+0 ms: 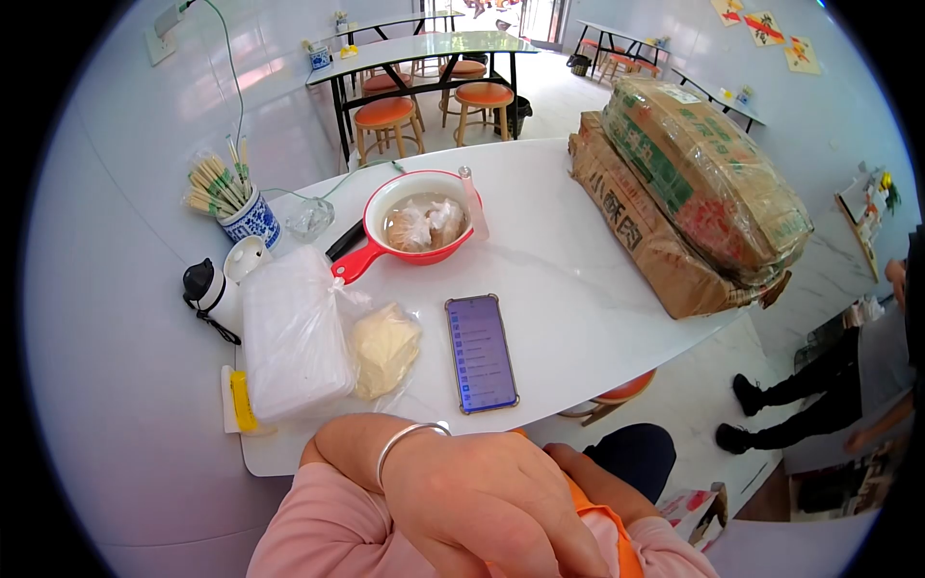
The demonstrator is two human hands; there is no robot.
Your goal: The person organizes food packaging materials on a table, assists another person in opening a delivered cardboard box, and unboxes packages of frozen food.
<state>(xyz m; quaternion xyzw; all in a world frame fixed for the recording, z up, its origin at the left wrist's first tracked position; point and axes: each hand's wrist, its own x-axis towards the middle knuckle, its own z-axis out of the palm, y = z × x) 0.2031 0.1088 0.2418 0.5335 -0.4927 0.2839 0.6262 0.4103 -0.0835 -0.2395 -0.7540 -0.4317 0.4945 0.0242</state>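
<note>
My left hand (491, 496), with a silver bangle at the wrist, is near the camera at the bottom centre. Its fingers are bent downward and pressed together; what they hold, if anything, is hidden. Behind it, my right forearm (617, 491) shows, but the right hand's fingers are hidden. Just beyond the hands, a lit phone (482, 354) lies face up on the white table (549, 260). Left of the phone are a pale yellow lump in a clear bag (385, 349) and a white container in plastic (294, 332). A red-handled bowl (421, 255) holds liquid and bagged items.
Large taped cardboard packages (694, 193) cover the table's right side. Along the left wall stand a chopstick holder (252, 222), a black-capped bottle (217, 299) and a yellow-labelled item (241, 400). A person (829, 385) stands at right. Stools and tables are behind.
</note>
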